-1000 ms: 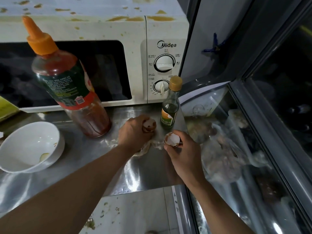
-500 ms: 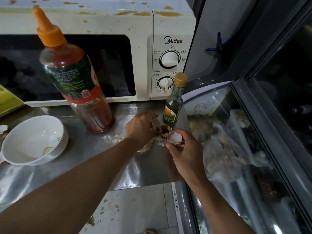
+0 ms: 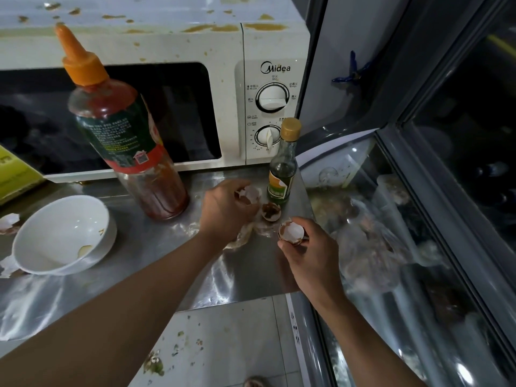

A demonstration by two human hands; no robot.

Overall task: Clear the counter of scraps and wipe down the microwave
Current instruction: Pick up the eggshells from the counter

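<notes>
A white microwave (image 3: 173, 46), spattered with brown stains on its top and front, stands at the back of the steel counter (image 3: 156, 263). My left hand (image 3: 226, 210) holds a broken eggshell piece (image 3: 250, 194) by its fingertips. A second shell half (image 3: 270, 211) lies on the counter just right of that hand, on spilled egg white. My right hand (image 3: 310, 252) grips another eggshell half (image 3: 291, 232) near the counter's right edge. More shell bits (image 3: 9, 223) lie at the far left.
A big sauce bottle (image 3: 122, 141) with an orange nozzle stands in front of the microwave door. A small glass bottle (image 3: 282, 169) stands by the dials. A white bowl (image 3: 62, 236) sits at left. A glass-topped chest freezer (image 3: 391, 247) adjoins the counter's right edge. Scraps litter the floor (image 3: 223, 342).
My left hand has shifted slightly right and now holds its shell piece beside the shell half lying on the counter. The right hand keeps its shell, almost still.
</notes>
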